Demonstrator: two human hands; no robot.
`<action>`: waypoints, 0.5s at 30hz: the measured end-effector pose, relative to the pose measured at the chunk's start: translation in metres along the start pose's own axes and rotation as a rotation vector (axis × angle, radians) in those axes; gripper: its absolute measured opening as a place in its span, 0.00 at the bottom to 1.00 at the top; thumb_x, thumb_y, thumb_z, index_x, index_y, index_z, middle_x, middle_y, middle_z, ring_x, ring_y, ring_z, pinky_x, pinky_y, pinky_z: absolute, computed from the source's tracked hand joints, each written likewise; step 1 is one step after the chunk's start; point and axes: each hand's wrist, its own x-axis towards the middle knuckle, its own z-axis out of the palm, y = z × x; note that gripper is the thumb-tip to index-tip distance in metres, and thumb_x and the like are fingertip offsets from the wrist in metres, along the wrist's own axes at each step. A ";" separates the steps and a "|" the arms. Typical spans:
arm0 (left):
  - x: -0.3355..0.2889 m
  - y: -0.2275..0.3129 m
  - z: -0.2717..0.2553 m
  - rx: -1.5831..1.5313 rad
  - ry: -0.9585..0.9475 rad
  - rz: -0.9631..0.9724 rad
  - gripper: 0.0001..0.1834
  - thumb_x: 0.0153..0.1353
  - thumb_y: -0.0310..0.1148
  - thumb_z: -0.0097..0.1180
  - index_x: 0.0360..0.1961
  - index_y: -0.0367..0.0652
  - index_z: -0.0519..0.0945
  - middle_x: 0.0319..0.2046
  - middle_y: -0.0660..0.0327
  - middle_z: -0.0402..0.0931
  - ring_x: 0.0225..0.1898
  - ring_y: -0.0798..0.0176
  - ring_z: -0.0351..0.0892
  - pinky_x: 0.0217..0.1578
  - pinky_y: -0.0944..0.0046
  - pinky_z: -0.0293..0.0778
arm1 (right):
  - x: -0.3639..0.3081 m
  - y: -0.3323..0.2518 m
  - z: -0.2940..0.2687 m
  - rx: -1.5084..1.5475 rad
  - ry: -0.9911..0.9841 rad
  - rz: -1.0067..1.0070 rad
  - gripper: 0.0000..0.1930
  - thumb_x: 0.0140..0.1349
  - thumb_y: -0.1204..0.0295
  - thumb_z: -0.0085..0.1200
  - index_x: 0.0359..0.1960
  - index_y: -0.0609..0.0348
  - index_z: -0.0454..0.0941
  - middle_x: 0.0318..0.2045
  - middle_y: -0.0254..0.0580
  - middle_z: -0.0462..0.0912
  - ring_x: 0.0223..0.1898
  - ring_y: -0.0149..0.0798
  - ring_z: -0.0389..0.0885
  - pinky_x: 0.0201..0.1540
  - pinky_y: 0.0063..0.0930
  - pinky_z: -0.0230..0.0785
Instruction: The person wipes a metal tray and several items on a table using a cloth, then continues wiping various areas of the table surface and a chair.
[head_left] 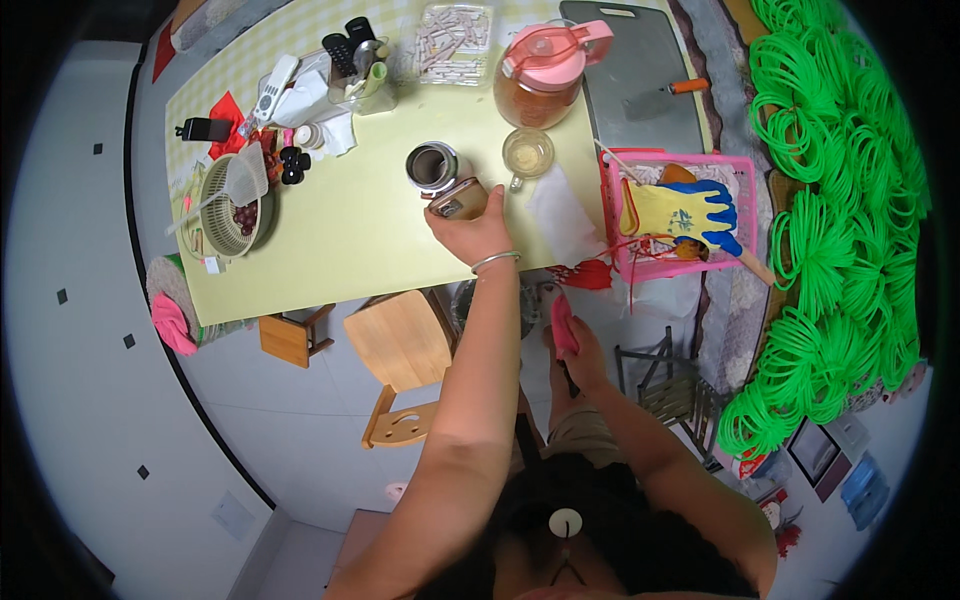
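My left hand (470, 232) reaches over the yellow-topped table, its fingers closed around a gold-brown phone (461, 200). The phone stands tilted against or right beside an open metal-rimmed cup (432, 167) with a dark inside. A glass mug (528, 154) with pale contents stands to the right of them. Below the table edge, in front of my legs, my right hand (588, 357) is closed on a soft-looking pink thing (563, 324); a dark piece hangs under it. What exactly the pink thing is cannot be made out.
A pink-lidded pitcher (545, 80) and a grey cutting board (640, 85) lie at the back. On the right, a pink basket (683, 268) holds yellow-blue gloves. A strainer basket (216, 222) sits left. Wooden chairs (400, 340) stand below; green coils (830, 230) hang along the right.
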 end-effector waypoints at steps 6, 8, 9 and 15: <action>0.001 0.004 0.011 -0.002 0.028 -0.034 0.48 0.33 0.34 0.80 0.55 0.28 0.66 0.51 0.45 0.72 0.53 0.45 0.73 0.56 0.53 0.70 | 0.000 0.012 -0.011 0.096 0.003 -0.004 0.31 0.51 0.79 0.57 0.61 0.60 0.70 0.61 0.57 0.71 0.61 0.58 0.69 0.62 0.40 0.64; 0.006 0.000 0.016 -0.017 0.067 -0.037 0.47 0.34 0.33 0.79 0.56 0.28 0.66 0.52 0.45 0.72 0.53 0.45 0.73 0.57 0.53 0.70 | 0.002 0.005 -0.017 0.131 -0.031 -0.029 0.30 0.51 0.79 0.56 0.61 0.61 0.70 0.60 0.59 0.70 0.60 0.61 0.69 0.62 0.43 0.64; 0.008 -0.002 0.017 -0.039 0.084 -0.104 0.46 0.35 0.33 0.78 0.56 0.28 0.67 0.52 0.44 0.72 0.53 0.45 0.73 0.57 0.53 0.69 | 0.003 0.001 -0.019 0.150 -0.033 -0.060 0.30 0.52 0.79 0.56 0.61 0.61 0.70 0.60 0.59 0.70 0.60 0.60 0.69 0.62 0.43 0.64; 0.012 -0.022 -0.017 0.041 0.054 -0.031 0.40 0.38 0.36 0.77 0.50 0.29 0.69 0.46 0.47 0.75 0.48 0.49 0.75 0.53 0.55 0.70 | 0.023 -0.052 -0.029 0.166 -0.035 -0.153 0.30 0.52 0.78 0.56 0.61 0.60 0.69 0.61 0.54 0.70 0.61 0.58 0.68 0.63 0.41 0.62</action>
